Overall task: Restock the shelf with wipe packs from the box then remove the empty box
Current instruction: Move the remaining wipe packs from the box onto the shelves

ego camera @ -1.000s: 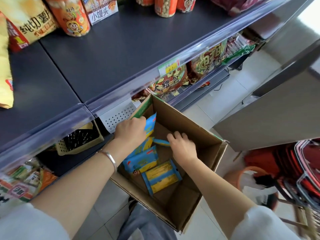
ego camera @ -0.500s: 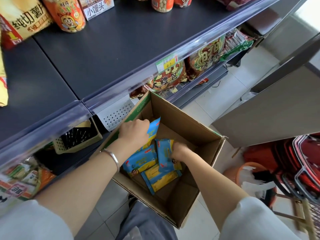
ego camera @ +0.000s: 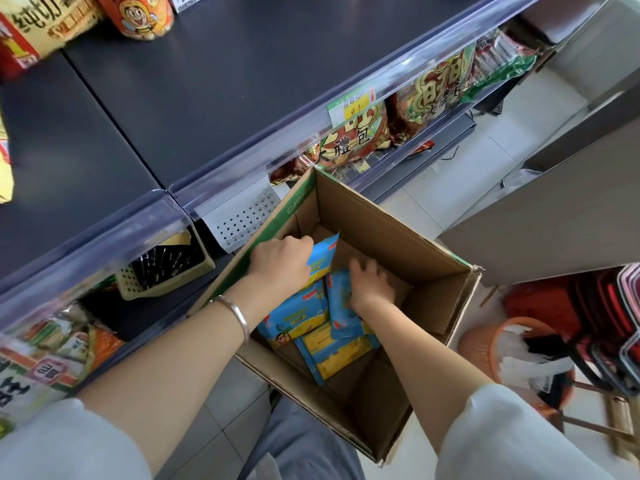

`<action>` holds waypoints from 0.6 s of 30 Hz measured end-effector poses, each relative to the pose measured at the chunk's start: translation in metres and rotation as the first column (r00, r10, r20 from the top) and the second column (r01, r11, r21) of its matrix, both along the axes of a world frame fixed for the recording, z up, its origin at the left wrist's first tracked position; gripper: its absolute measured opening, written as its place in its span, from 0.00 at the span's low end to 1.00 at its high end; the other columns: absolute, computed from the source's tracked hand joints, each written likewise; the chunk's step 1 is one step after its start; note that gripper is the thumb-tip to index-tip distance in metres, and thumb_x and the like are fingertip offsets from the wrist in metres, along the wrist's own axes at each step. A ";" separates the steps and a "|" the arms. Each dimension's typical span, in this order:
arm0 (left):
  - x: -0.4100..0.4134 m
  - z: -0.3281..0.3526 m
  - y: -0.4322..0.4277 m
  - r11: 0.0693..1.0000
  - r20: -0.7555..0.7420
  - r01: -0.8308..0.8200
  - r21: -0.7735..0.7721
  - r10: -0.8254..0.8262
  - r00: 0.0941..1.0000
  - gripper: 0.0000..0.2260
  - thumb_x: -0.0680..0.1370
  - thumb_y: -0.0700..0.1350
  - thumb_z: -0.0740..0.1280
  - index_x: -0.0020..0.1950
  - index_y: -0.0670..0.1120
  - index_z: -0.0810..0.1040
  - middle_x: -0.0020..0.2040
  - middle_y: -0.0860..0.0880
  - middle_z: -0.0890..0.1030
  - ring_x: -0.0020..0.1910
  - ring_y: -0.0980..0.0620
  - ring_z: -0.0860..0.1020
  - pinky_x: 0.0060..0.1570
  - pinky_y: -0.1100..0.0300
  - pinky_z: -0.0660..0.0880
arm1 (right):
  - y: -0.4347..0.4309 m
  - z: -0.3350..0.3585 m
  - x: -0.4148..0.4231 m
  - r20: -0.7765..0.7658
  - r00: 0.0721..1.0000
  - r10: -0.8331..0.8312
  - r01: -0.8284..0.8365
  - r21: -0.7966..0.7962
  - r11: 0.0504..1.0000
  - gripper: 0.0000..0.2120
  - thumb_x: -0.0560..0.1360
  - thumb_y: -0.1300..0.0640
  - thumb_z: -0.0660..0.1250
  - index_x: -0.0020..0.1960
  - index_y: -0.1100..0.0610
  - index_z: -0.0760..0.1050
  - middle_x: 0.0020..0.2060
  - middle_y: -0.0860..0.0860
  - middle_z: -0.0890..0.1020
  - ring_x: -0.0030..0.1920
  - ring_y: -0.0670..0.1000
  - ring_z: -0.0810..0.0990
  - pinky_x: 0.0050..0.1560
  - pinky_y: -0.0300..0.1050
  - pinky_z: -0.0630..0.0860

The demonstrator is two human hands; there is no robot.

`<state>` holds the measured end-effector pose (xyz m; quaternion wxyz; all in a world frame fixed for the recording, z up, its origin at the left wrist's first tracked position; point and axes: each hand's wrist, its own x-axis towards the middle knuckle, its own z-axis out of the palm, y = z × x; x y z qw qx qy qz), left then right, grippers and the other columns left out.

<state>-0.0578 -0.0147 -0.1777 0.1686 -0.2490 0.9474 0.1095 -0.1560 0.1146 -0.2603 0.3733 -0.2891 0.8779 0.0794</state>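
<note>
Nearest me are my two pale sleeves and my grey trouser leg (ego camera: 304, 441), with the near corner of the cardboard box (ego camera: 381, 216) just beside it. One silver bracelet (ego camera: 239, 317) sits on my left wrist.

Both my forearms reach down through the box's open top. I count four wipe packs inside, all blue and yellow. The fourth wipe pack (ego camera: 336, 351) lies flat on the bottom, closest to me. The third wipe pack (ego camera: 294, 313) leans under my left wrist. My right hand (ego camera: 369, 284) has its fingers bent over the second wipe pack (ego camera: 341, 306), which stands on edge against my palm; my thumb is hidden behind it. My left hand (ego camera: 280, 261) is curled tight around the first wipe pack (ego camera: 322, 258), holding it upright with its top corner near the rim. The right half of the box floor shows brown cardboard, and that is my room to move.

The box's green-printed left rim runs just beside the clear front edge of the lower shelf. Above it, the dark upper shelf (ego camera: 207, 81) is a wide open surface. One price tag (ego camera: 349, 105) is clipped to its front strip, and two red snack bags (ego camera: 356, 136) stand on the lower shelf below it. At the back edge stand one orange canister (ego camera: 138, 15) and one yellow bag (ego camera: 45, 26).

To my right, one orange basket (ego camera: 516, 344) sits on the floor near the box.
</note>
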 end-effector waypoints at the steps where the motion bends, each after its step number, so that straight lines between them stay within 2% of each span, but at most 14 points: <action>1: 0.000 0.000 -0.001 1.000 -0.004 -0.006 0.000 0.006 1.000 0.08 0.79 0.46 0.61 0.44 0.46 0.63 0.39 0.47 0.71 0.37 0.47 0.70 0.33 0.56 0.67 | -0.003 0.000 0.000 0.012 0.993 0.114 -0.114 -0.010 0.993 0.38 0.74 0.58 0.68 0.76 0.47 0.49 0.75 0.56 0.52 0.74 0.63 0.54 0.67 0.61 0.63; 3: 0.001 0.000 -0.002 1.000 -0.009 -0.019 -0.008 0.019 1.000 0.08 0.79 0.46 0.61 0.45 0.46 0.63 0.40 0.46 0.73 0.38 0.46 0.72 0.34 0.56 0.67 | -0.008 -0.001 -0.003 0.061 0.942 0.329 -0.330 0.010 0.944 0.40 0.72 0.59 0.69 0.76 0.47 0.50 0.76 0.53 0.50 0.75 0.62 0.49 0.69 0.64 0.57; 5: 0.003 -0.001 -0.003 0.999 -0.017 -0.021 -0.027 0.021 1.000 0.08 0.79 0.46 0.61 0.45 0.46 0.63 0.44 0.45 0.77 0.42 0.43 0.77 0.35 0.56 0.68 | -0.010 -0.006 -0.008 0.109 0.893 0.436 -0.443 0.053 0.895 0.43 0.70 0.57 0.72 0.76 0.47 0.51 0.76 0.51 0.50 0.75 0.60 0.48 0.70 0.64 0.56; 7: 0.004 -0.002 -0.004 0.999 -0.022 -0.021 -0.038 0.020 1.000 0.08 0.79 0.45 0.61 0.45 0.47 0.63 0.46 0.44 0.78 0.47 0.41 0.79 0.35 0.55 0.68 | -0.011 -0.010 -0.010 0.116 0.884 0.452 -0.462 0.082 0.883 0.44 0.68 0.53 0.74 0.76 0.47 0.52 0.75 0.53 0.53 0.75 0.60 0.51 0.70 0.62 0.56; 10: 0.004 -0.004 -0.005 0.999 -0.019 -0.013 -0.032 0.013 1.000 0.05 0.79 0.45 0.61 0.47 0.47 0.65 0.47 0.44 0.79 0.47 0.42 0.79 0.35 0.55 0.69 | -0.015 -0.013 -0.009 0.082 0.867 0.492 -0.499 0.127 0.857 0.46 0.66 0.50 0.76 0.75 0.47 0.53 0.72 0.57 0.57 0.72 0.62 0.56 0.69 0.61 0.60; 13: 0.003 -0.004 -0.005 1.000 -0.015 -0.006 -0.028 0.005 1.000 0.04 0.79 0.45 0.61 0.48 0.46 0.67 0.47 0.44 0.79 0.47 0.41 0.79 0.35 0.55 0.69 | -0.019 -0.009 -0.009 0.055 0.847 0.529 -0.530 0.153 0.834 0.45 0.65 0.50 0.77 0.74 0.44 0.55 0.71 0.57 0.59 0.71 0.63 0.57 0.68 0.61 0.61; 16: 0.004 -0.002 -0.005 1.000 -0.012 -0.002 -0.018 0.002 1.000 0.07 0.79 0.44 0.61 0.45 0.47 0.63 0.47 0.44 0.78 0.47 0.41 0.79 0.35 0.55 0.68 | -0.023 0.003 -0.009 0.054 0.842 0.538 -0.538 0.176 0.825 0.37 0.68 0.52 0.75 0.71 0.43 0.61 0.68 0.56 0.64 0.68 0.62 0.62 0.61 0.57 0.68; 18: 0.005 0.001 -0.005 1.000 -0.003 0.002 -0.014 -0.002 1.000 0.07 0.78 0.44 0.61 0.45 0.47 0.63 0.47 0.44 0.79 0.47 0.41 0.78 0.36 0.56 0.68 | -0.024 0.014 -0.009 0.053 0.835 0.548 -0.547 0.188 0.816 0.29 0.70 0.54 0.74 0.67 0.48 0.67 0.65 0.56 0.67 0.65 0.61 0.66 0.55 0.54 0.73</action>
